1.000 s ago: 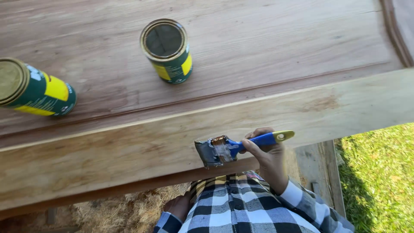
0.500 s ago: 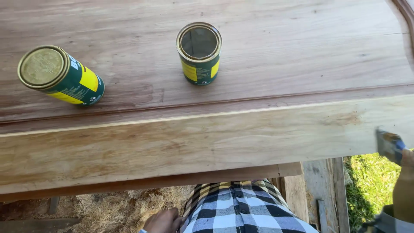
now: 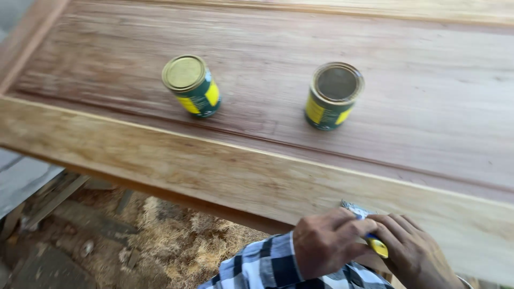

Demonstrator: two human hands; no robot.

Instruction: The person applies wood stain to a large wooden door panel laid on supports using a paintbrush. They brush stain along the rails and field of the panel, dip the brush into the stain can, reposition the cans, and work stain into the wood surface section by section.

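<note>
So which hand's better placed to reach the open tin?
Probably the right hand: it lies more nearly below the open tin, which stands right of the closed tin. Both hands grip the brush; the left hand is further left.

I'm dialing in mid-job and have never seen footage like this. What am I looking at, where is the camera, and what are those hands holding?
There is no machine here: this is a person working with two bare hands, filmed by one camera worn on their head and looking down. The checked sleeve at the bottom is their own. The left hand and right hand meet at the near edge, both closed around a paintbrush with a blue and yellow handle; its metal band shows just above the fingers. In front lies a large flat wooden panel with a raised pale frame. On it stand two green and yellow round tins: the closed tin at left with a gold lid, the open tin at right. Below is ground with wood shavings.
</note>
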